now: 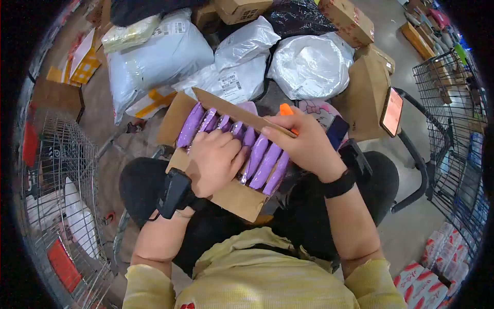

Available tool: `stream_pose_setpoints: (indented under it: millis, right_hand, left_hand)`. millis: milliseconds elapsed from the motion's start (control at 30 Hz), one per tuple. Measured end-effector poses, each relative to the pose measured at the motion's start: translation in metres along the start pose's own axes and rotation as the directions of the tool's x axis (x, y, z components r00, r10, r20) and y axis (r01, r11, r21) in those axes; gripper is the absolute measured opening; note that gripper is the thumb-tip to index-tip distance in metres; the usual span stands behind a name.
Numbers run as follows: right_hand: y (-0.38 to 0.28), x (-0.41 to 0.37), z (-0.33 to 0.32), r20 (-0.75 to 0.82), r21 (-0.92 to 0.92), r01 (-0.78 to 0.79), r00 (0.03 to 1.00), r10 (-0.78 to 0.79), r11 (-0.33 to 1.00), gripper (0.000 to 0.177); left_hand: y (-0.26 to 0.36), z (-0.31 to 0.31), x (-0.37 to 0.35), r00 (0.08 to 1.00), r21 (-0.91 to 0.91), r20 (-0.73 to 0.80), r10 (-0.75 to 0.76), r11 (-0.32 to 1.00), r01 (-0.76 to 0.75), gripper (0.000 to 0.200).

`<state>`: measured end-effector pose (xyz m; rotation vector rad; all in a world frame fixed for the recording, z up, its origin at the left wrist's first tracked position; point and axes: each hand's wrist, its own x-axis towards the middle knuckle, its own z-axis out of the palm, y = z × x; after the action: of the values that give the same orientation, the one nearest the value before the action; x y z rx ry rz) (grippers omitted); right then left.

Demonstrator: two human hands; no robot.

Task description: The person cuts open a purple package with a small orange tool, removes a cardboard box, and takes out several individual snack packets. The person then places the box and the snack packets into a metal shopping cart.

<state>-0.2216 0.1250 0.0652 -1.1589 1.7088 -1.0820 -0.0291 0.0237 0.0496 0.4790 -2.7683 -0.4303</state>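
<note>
An open cardboard box [239, 200] rests over my lap, packed with a row of purple packets in clear plastic [266, 164]. My left hand [213, 159] reaches down into the box with its fingers curled over the packets; the fingertips are hidden among them. My right hand [306, 144] pinches the raised far flap [231, 112] near its right end. An orange tool [286, 109] pokes out from that same hand, its kind mostly covered by the fingers. A black strap with a device [175, 193] is on my left wrist.
Beyond the box lie a large white parcel [159, 62], a round plastic-wrapped parcel [309, 67] and cardboard boxes [347, 20]. A phone with a lit screen [392, 112] stands at the right. Wire carts flank me, left [62, 180] and right [447, 87].
</note>
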Motion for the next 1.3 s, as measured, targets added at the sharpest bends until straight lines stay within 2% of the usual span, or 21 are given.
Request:
stream_pose_setpoints:
  millis: [33,67,100,167,233,300,333,667,767,1000,1100,1167,1200,1233,1300]
  right_hand:
    - [-0.002,-0.001,0.002,-0.084,-0.081,0.037,0.995,-0.044,0.996,0.026]
    - [-0.002,-0.002,0.004,-0.122,-0.134,0.189,0.971,-0.206,0.973,0.02]
    - [0.002,-0.002,0.006,-0.128,-0.133,0.187,0.971,-0.204,0.973,0.02]
    - [0.013,-0.002,0.009,-0.111,-0.249,0.335,0.922,-0.37,0.909,0.021]
    - [0.01,-0.005,0.012,-0.142,-0.218,0.29,0.935,-0.324,0.932,0.016]
    - [0.011,-0.004,0.015,-0.158,-0.265,0.257,0.939,-0.305,0.929,0.015]
    - [0.012,-0.005,0.017,-0.199,-0.231,0.306,0.914,-0.353,0.924,0.012]
    - [0.006,-0.011,0.024,-0.286,-0.291,0.244,0.9,-0.328,0.925,0.013]
    - [0.008,-0.008,0.02,-0.25,-0.309,0.278,0.899,-0.36,0.909,0.015]
    - [0.017,-0.005,0.019,-0.223,-0.248,0.213,0.937,-0.269,0.945,0.014]
    - [0.014,-0.005,0.015,-0.164,-0.21,0.222,0.952,-0.258,0.952,0.013]
    - [0.011,-0.001,0.007,-0.119,-0.189,0.247,0.955,-0.272,0.95,0.014]
    - [0.013,0.0,0.004,-0.069,-0.136,0.216,0.971,-0.227,0.967,0.015]
    - [0.014,0.0,0.003,-0.013,-0.084,0.179,0.983,-0.181,0.98,0.016]
    - [0.013,0.001,-0.001,0.01,-0.053,0.175,0.985,-0.175,0.983,0.017]
  left_hand:
    - [0.0,0.0,0.0,1.0,-0.017,-0.01,0.018,1.0,-0.018,0.015]
    - [-0.001,-0.001,0.0,1.0,-0.017,-0.008,0.023,1.0,-0.023,0.015]
    - [-0.001,-0.001,0.0,0.999,-0.054,-0.011,0.037,0.998,-0.037,0.015]
    - [-0.004,0.0,-0.001,0.998,-0.096,-0.015,0.059,0.994,-0.06,0.015]
    - [-0.007,0.001,-0.002,0.998,-0.14,-0.005,0.063,0.988,-0.063,0.016]
    - [-0.006,0.002,-0.002,0.997,-0.132,-0.04,0.064,0.989,-0.069,0.019]
    - [-0.006,0.002,-0.002,0.998,-0.136,-0.035,0.056,0.989,-0.06,0.019]
    - [-0.006,0.0,-0.003,0.999,-0.218,-0.02,0.048,0.975,-0.051,0.02]
    - [-0.007,0.001,-0.002,0.998,-0.227,-0.027,0.061,0.972,-0.066,0.02]
    - [-0.004,-0.006,-0.001,0.997,-0.233,-0.031,0.075,0.969,-0.08,0.022]
    - [-0.008,-0.006,-0.003,0.995,-0.151,-0.041,0.096,0.983,-0.101,0.021]
    - [-0.013,-0.01,-0.003,0.995,-0.286,-0.076,-0.069,0.957,0.045,0.02]
    - [-0.008,-0.019,0.001,0.963,-0.295,-0.104,-0.248,0.933,0.208,0.021]
    - [-0.01,-0.021,0.001,0.96,-0.296,-0.114,-0.256,0.931,0.213,0.021]
    - [-0.014,-0.026,0.0,0.956,-0.086,0.045,-0.29,0.952,0.293,0.022]
